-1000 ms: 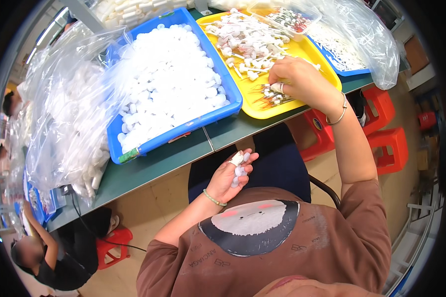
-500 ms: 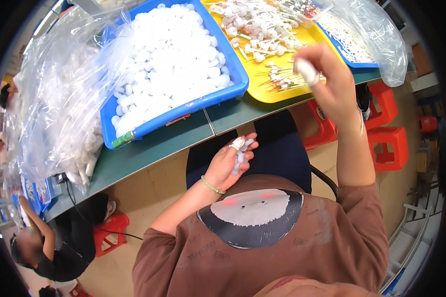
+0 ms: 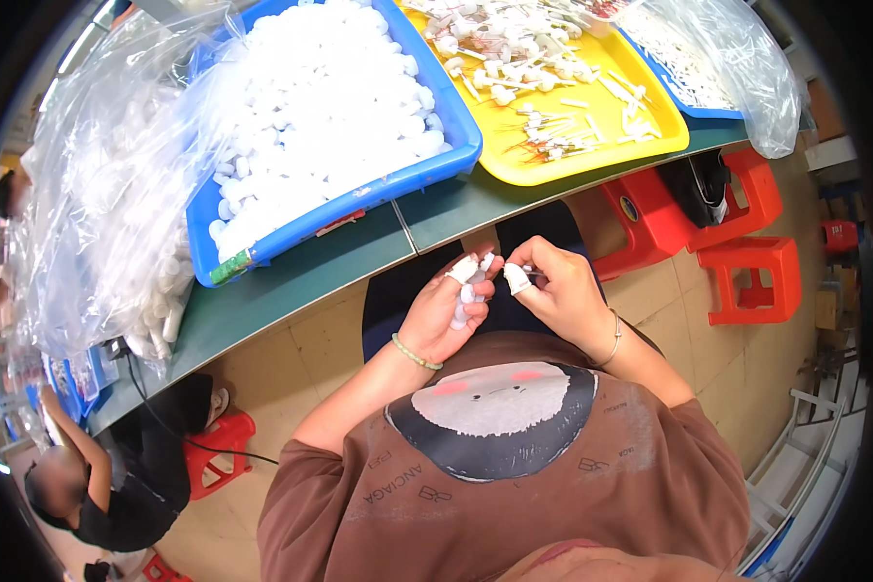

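My left hand [image 3: 435,318], palm up with fingers curled, holds several small translucent white plastic caps [image 3: 463,312]. A white covering wraps its thumb. Just to its right, my right hand [image 3: 570,299] is closed in a pinch, its thumb also covered in white. What sits between those fingertips is too small to make out. Both hands are over my lap, in front of the table edge. Beyond them stands a blue tray [image 3: 349,213] heaped with white plastic caps [image 3: 330,97]. Beside it, a yellow tray [image 3: 524,171] holds thin white sticks with caps and reddish wires [image 3: 553,136].
Clear plastic bags of white parts [image 3: 116,194] cover the left of the green table [image 3: 252,320]. A second blue tray [image 3: 713,112] and a clear bag [image 3: 761,97] lie far right. Red stools [image 3: 757,281] stand on the floor. Another person [image 3: 126,485] sits at lower left.
My right hand has come down from above the yellow tray to meet my left hand over my lap. The left hand stays nearly in place, still holding the caps.
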`<state>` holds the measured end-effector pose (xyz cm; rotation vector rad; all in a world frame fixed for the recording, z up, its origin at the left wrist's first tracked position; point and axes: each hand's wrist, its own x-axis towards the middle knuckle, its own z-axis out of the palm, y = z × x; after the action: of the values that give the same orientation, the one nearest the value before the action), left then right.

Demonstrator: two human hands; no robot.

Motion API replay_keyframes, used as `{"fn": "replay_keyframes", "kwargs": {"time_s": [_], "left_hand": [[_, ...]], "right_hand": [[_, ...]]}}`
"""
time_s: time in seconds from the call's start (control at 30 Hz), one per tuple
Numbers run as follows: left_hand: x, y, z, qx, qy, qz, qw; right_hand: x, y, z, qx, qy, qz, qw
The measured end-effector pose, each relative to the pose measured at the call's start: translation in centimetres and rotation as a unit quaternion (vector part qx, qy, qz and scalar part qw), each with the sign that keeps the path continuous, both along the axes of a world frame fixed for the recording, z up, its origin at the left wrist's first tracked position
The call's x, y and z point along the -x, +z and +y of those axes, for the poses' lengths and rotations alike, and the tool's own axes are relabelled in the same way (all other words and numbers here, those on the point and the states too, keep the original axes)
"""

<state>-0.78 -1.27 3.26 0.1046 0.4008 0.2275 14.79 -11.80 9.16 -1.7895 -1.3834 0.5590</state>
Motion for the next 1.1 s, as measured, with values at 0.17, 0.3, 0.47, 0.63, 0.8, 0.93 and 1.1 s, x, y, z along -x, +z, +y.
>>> {"fn": "replay_keyframes", "kwargs": {"time_s": [0.17,0.3,0.47,0.63,0.8,0.93,1.1], "left_hand": [[0.2,0.4,0.1,-0.075,-0.006,0.046,0.996],[0.0,0.6,0.0,-0.074,-0.004,0.034,0.997],[-0.1,-0.1,-0.1,-0.051,-0.008,-0.001,0.999],[0.0,-0.5,-0.2,-0.061,-0.006,0.03,0.998],[-0.2,-0.1,-0.3,-0.152,0.007,0.048,0.987],[-0.3,-0.3,-0.5,-0.244,0.027,0.074,0.967],[-0.3,-0.3,-0.8,-0.295,0.026,0.098,0.95]], "right_hand": [[0.3,-0.1,0.4,-0.011,0.001,-0.007,1.0],[0.5,0.0,0.6,-0.015,-0.006,0.025,1.0],[0.6,-0.8,0.9,-0.081,-0.012,-0.113,0.99],[0.3,-0.4,0.7,-0.078,0.009,-0.187,0.979],[0.5,-0.1,0.7,-0.062,0.014,-0.162,0.985],[0.3,0.0,0.7,-0.043,0.018,-0.175,0.983],[0.4,0.0,0.5,-0.019,0.016,-0.156,0.987]]}}
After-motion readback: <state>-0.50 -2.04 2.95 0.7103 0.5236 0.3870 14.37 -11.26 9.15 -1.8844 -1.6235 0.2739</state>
